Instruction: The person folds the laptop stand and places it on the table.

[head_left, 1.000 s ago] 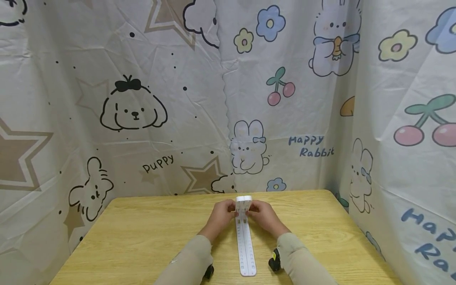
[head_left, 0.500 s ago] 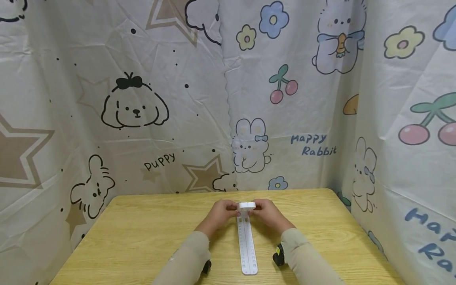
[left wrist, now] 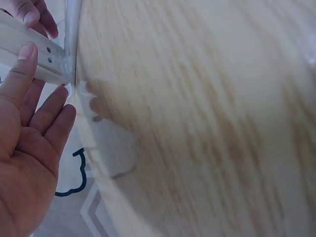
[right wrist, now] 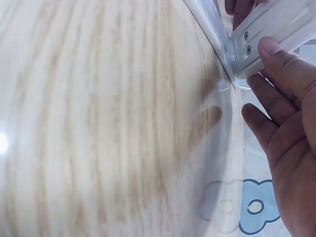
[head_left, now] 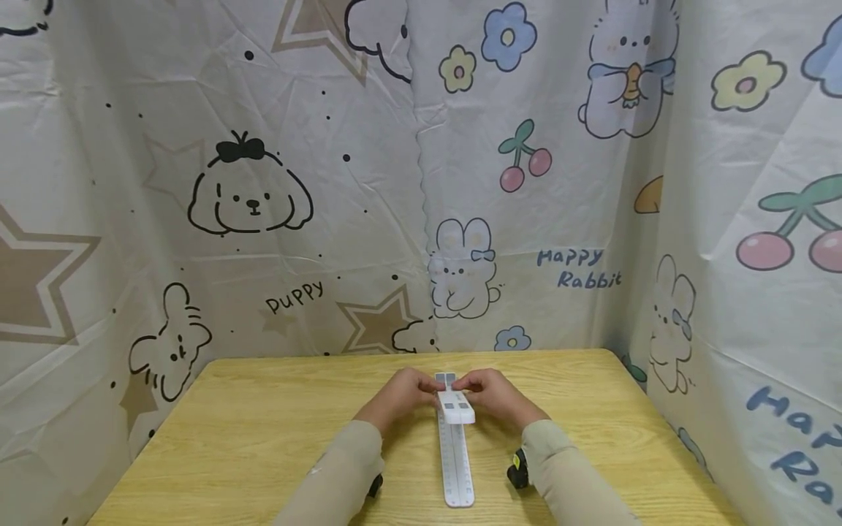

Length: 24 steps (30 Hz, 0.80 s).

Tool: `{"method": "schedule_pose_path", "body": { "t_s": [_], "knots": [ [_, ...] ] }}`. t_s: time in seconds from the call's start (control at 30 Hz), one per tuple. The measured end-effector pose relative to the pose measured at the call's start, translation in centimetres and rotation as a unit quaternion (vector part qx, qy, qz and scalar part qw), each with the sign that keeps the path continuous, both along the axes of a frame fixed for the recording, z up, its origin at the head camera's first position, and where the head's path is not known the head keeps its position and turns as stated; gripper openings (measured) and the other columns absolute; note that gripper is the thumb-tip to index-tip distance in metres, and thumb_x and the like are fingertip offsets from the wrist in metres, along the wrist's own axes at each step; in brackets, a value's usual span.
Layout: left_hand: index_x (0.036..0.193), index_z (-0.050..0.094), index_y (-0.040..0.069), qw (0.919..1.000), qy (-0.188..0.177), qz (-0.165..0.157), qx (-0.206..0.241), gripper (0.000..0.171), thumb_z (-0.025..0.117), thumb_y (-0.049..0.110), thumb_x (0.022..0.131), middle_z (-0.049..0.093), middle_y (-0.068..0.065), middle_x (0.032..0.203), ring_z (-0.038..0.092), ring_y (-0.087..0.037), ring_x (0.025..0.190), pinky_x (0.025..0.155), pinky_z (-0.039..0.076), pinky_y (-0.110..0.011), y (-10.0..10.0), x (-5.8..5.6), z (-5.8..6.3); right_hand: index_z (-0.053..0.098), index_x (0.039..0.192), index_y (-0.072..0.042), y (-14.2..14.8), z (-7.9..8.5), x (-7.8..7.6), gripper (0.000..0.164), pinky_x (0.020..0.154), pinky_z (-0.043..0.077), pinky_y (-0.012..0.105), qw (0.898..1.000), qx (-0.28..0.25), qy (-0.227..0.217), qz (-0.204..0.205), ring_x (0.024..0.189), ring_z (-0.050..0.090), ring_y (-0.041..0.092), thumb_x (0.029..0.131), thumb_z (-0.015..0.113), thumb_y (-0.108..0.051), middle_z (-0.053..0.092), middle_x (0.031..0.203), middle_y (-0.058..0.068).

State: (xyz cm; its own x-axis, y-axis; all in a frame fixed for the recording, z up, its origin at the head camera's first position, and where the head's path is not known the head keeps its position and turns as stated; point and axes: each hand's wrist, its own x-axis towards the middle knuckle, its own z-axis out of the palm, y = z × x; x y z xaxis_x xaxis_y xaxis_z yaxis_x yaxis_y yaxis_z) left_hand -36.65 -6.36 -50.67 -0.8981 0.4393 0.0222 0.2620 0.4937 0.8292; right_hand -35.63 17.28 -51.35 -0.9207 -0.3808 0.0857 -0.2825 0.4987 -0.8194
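Observation:
A white hinged folding stand lies lengthwise on the table, its long slotted base bar [head_left: 457, 467] flat and pointing toward me. Its upper arm [head_left: 456, 409] tilts over the base with the near end raised. At the far end, my left hand [head_left: 403, 398] pinches the arm's left side. From the right, my right hand [head_left: 498, 398] pinches the opposite side. In the left wrist view, the left thumb presses the arm's face [left wrist: 42, 55] near two screws. The right wrist view has the right thumb on the arm [right wrist: 281, 27] too, its lower fingers spread.
Pale wood table [head_left: 276, 438] extends on both sides of the stand. A printed curtain [head_left: 368, 219] hangs behind it and along both sides. Black wrist cameras [head_left: 518, 471] sit under the sleeves, close above the table.
The stand's upper arm has swung from upright toward me, down over the base. Both hands have stayed at its far end, and the base has hardly moved.

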Motion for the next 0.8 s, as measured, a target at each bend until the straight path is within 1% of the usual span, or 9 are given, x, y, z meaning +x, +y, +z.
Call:
{"method": "schedule_pose_path", "body": {
  "t_s": [0.13, 0.23, 0.4, 0.63, 0.73, 0.8],
  "knots": [
    [0.108, 0.081, 0.016, 1.0000, -0.003, -0.003, -0.005, 0.028, 0.086, 0.010, 0.081, 0.078, 0.001, 0.110, 0.068, -0.018, 0.112, 0.104, 0.053, -0.044, 0.12, -0.12, -0.24, 0.078, 0.109, -0.015, 0.21, -0.15, -0.07, 0.020, 0.103, 0.054, 0.044, 1.000, 0.001, -0.003, 0.012, 0.116, 0.066, 0.024, 0.092, 0.074, -0.004, 0.074, 0.119, 0.003],
    [0.107, 0.081, 0.016, 0.9999, 0.003, -0.001, -0.010, 0.028, 0.087, 0.011, 0.080, 0.078, 0.003, 0.107, 0.068, -0.015, 0.110, 0.100, 0.055, -0.040, 0.16, -0.16, -0.52, 0.078, 0.110, -0.016, 0.35, -0.25, -0.12, 0.021, 0.105, 0.053, 0.046, 1.000, -0.001, -0.006, 0.019, 0.118, 0.065, 0.025, 0.091, 0.076, -0.005, 0.074, 0.121, 0.003],
    [0.106, 0.081, 0.016, 0.9998, 0.014, -0.007, -0.015, 0.029, 0.088, 0.012, 0.078, 0.079, 0.003, 0.105, 0.069, -0.014, 0.109, 0.098, 0.056, -0.039, 0.20, 0.09, -0.57, 0.079, 0.109, -0.017, 0.41, -0.24, 0.03, 0.022, 0.106, 0.052, 0.048, 1.000, 0.011, 0.003, 0.023, 0.119, 0.065, 0.026, 0.090, 0.077, -0.006, 0.074, 0.121, 0.003],
    [0.110, 0.080, 0.015, 0.9996, 0.016, -0.022, -0.012, 0.035, 0.089, 0.010, 0.076, 0.078, 0.000, 0.111, 0.069, -0.018, 0.114, 0.101, 0.055, -0.040, 0.10, 0.41, -0.52, 0.079, 0.108, -0.018, 0.37, -0.01, 0.04, 0.024, 0.104, 0.053, 0.048, 0.997, 0.047, 0.044, 0.039, 0.118, 0.066, 0.026, 0.087, 0.080, -0.005, 0.074, 0.118, 0.000],
    [0.111, 0.080, 0.016, 0.9994, 0.018, -0.022, -0.018, 0.037, 0.089, 0.011, 0.075, 0.077, 0.000, 0.114, 0.068, -0.019, 0.114, 0.102, 0.055, -0.041, 0.04, 0.49, -0.59, 0.079, 0.108, -0.016, 0.32, -0.02, -0.05, 0.026, 0.104, 0.053, 0.048, 0.995, 0.061, 0.060, 0.050, 0.118, 0.066, 0.026, 0.085, 0.081, -0.003, 0.074, 0.118, 0.000],
    [0.111, 0.080, 0.018, 0.9992, 0.020, -0.020, -0.027, 0.038, 0.089, 0.011, 0.075, 0.077, 0.001, 0.115, 0.068, -0.019, 0.115, 0.103, 0.054, -0.041, 0.02, 0.51, -0.74, 0.079, 0.108, -0.015, 0.27, -0.06, -0.05, 0.027, 0.105, 0.052, 0.048, 0.994, 0.067, 0.061, 0.054, 0.118, 0.066, 0.027, 0.084, 0.081, -0.002, 0.074, 0.119, 0.001]
  ]
}}
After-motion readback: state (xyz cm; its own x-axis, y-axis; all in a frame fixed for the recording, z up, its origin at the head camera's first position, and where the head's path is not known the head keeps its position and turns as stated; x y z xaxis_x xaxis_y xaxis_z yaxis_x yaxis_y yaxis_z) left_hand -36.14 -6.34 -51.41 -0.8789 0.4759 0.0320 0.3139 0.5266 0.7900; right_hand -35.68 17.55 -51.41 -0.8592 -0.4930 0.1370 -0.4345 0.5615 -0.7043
